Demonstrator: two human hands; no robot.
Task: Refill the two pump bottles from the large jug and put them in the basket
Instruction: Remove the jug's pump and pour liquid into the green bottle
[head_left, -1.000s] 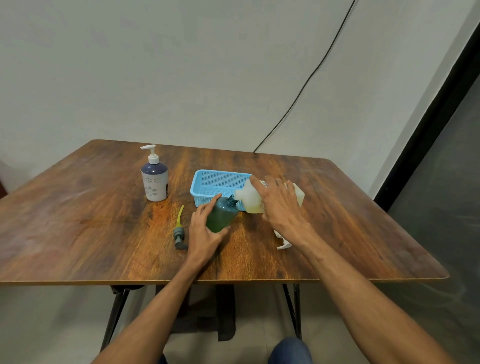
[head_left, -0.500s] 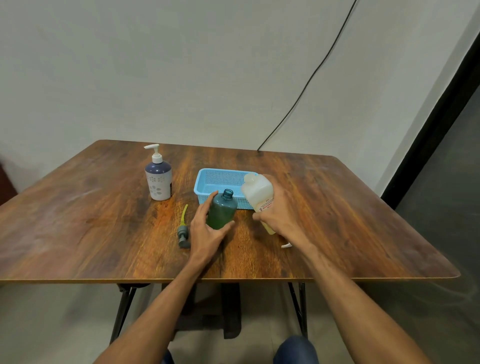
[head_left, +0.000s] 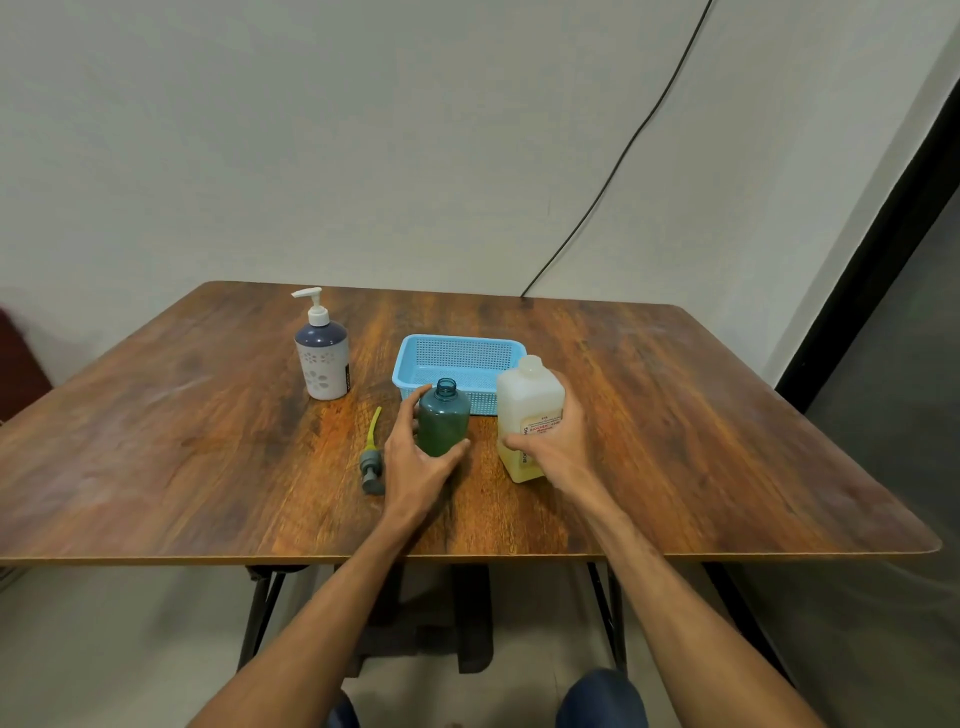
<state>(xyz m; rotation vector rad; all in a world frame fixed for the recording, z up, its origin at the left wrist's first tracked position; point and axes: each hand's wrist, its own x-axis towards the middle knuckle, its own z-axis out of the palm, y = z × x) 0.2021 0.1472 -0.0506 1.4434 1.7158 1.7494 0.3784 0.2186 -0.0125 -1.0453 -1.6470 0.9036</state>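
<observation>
A small green bottle stands upright mid-table with its neck uncapped, and my left hand is wrapped around its lower half. Its grey pump head with a yellow tube lies on the table just left of that hand. To the right, the white jug with yellowish liquid stands upright on the table, my right hand gripping its side. The empty blue basket sits right behind both. A white pump bottle with a dark blue top stands at the back left, pump fitted.
The wooden table has bare surface to the left and right of the objects. A black cable runs down the wall to the table's far edge. A dark door frame rises at the right.
The jug went from tilted over the green bottle's neck to upright on the table at the right. My left hand kept hold of the green bottle, which now stands straighter.
</observation>
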